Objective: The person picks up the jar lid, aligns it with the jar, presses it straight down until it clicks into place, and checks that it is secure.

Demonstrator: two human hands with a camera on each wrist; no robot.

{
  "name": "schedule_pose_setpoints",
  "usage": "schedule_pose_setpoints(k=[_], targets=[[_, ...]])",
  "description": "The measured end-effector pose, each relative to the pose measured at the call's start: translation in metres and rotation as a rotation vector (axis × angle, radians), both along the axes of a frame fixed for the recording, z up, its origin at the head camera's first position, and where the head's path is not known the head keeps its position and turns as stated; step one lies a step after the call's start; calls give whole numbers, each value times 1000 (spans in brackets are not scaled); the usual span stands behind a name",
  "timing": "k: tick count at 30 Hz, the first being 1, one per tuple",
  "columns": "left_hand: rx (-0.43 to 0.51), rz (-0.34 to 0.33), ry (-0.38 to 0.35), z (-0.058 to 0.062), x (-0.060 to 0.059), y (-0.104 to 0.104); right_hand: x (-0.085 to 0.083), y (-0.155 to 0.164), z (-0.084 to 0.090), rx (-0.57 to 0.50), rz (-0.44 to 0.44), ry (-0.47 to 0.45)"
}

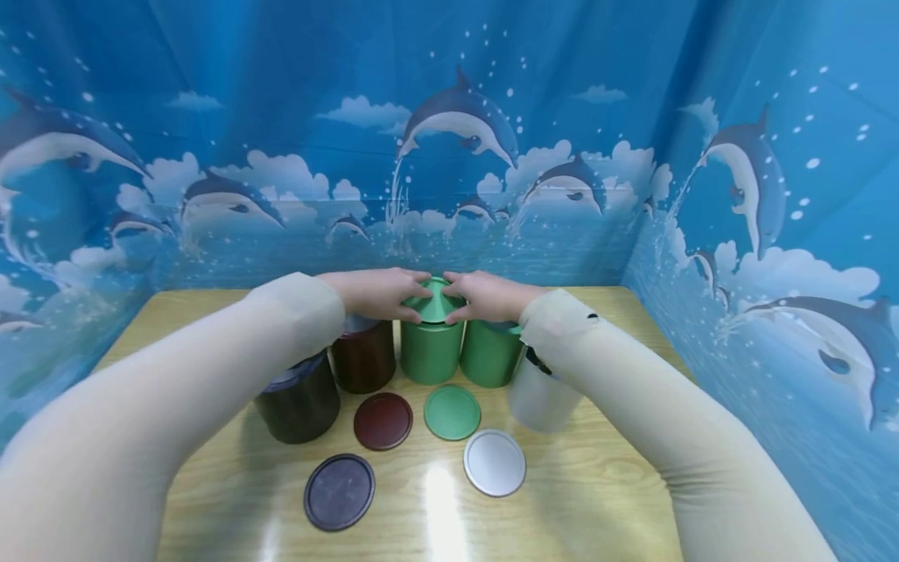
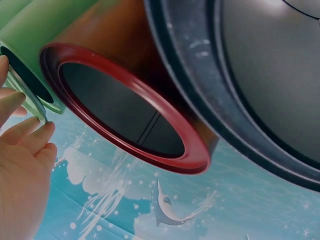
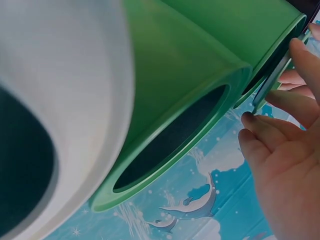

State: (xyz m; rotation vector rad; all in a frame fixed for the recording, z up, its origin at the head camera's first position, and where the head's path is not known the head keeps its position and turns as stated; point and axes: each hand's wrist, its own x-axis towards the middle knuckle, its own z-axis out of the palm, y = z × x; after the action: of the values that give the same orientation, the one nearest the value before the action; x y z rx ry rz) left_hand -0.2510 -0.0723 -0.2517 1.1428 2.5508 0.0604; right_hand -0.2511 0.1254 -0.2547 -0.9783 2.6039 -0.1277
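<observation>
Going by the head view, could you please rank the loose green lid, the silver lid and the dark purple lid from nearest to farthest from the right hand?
From the right hand, at the back on the green can:
1. Green lid, lying just in front of the green cans.
2. Silver lid, nearer the front, slightly right.
3. Dark purple lid, front left.

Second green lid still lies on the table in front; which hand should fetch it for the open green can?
Right, probably: the loose green lid and open green can both lie nearer the right hand than the left hand.

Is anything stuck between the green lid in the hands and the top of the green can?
Nothing visible. Both hands, left hand and right hand, hold the green lid tilted right over the green can, whose mouth looks open.
</observation>
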Motion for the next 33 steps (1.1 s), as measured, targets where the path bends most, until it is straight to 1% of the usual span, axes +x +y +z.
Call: schedule_pose_setpoints(k=[8,11,20,33], targets=[[-15,12,-28,-2,0,2,1,-1,-2,15,-1,-54],[-30,30,-30,-3,0,3,2,-1,-2,10,1,-65],[-58,69,-48,-4,-1,5,0,-6,-2,47,1,-60],[-63,82,-55,-4,-4,6,-1,-5,-2,59,-4,-64]])
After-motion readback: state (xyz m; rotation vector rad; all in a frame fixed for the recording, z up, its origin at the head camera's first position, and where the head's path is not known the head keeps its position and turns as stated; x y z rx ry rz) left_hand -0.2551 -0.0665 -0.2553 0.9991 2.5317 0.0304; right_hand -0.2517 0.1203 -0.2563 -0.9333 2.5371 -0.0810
